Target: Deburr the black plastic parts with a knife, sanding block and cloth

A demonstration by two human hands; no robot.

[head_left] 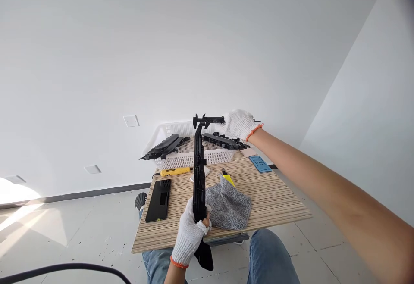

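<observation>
I hold a long black plastic part (199,176) upright over a small striped wooden table (278,198). My left hand (189,232), in a white knit glove, is closed around its lower section near the table's front edge. My right hand (238,123), gloved too, grips the end of the short black arm (208,121) that juts sideways at the top of the part. Behind the part stands a white plastic basket (184,157) with more black plastic parts (163,147) lying in and across it.
On the table lie a grey cloth (228,206), a flat black panel (158,200), a yellow-handled tool (174,171), a second yellow tool (228,178) and a blue card (260,163). My knees in jeans (268,258) sit under the front edge. A black cable (64,269) crosses the floor at left.
</observation>
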